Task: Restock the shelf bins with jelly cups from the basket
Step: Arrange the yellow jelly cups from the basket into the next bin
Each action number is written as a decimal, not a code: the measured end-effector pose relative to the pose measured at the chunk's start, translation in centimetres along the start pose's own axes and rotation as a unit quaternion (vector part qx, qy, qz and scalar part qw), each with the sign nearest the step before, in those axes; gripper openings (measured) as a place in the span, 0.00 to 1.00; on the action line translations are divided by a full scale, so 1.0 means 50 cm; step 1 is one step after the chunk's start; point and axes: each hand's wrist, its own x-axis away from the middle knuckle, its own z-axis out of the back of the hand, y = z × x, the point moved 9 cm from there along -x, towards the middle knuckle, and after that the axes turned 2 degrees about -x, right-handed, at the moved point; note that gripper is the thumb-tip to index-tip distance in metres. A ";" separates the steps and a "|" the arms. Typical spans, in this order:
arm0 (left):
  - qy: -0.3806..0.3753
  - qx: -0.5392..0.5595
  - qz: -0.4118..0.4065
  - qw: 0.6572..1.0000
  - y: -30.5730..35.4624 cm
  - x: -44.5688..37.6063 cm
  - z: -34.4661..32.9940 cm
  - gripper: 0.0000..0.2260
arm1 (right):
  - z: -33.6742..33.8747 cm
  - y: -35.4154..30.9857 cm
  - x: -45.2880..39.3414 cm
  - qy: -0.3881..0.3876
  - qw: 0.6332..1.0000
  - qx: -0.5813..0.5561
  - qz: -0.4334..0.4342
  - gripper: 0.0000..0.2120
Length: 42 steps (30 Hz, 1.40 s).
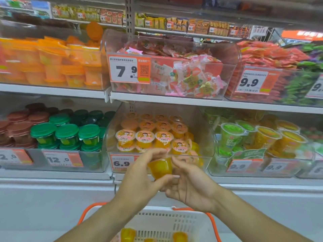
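Observation:
An orange jelly cup [161, 167] is held in front of the clear shelf bin [201, 155] marked 6.9. My left hand [141, 177] grips the cup from the left, thumb under it. Fingers spread, my right hand [190, 186] is at the cup's right side; whether it touches the cup I cannot tell. The bin holds several orange jelly cups [145, 137] with cartoon lids, stacked in rows. Below my arms stands a white basket [190, 219] with orange handles, and a few loose jelly cups [128, 234] lie in it.
Left of the bin stand green-lidded cups [66, 133] and brown-lidded cups [19, 123]. On the right are green and yellow cups [262, 137]. The shelf above carries bins of orange cups [52, 63], wrapped sweets [183, 75] and red packets [262, 55]. A white panel [52, 203] runs under the shelves.

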 end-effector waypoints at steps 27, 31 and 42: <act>-0.112 0.285 0.280 0.910 -0.084 0.025 -0.039 0.10 | 0.042 0.021 -0.027 -0.014 0.987 0.113 -0.112 0.26; -0.011 0.380 0.315 0.870 -0.095 0.030 -0.038 0.08 | 0.070 -0.037 -0.034 0.071 0.997 0.014 0.035 0.29; 0.030 0.295 0.233 0.926 -0.066 0.004 -0.037 0.07 | 0.043 -0.127 0.010 0.193 0.899 0.239 0.313 0.16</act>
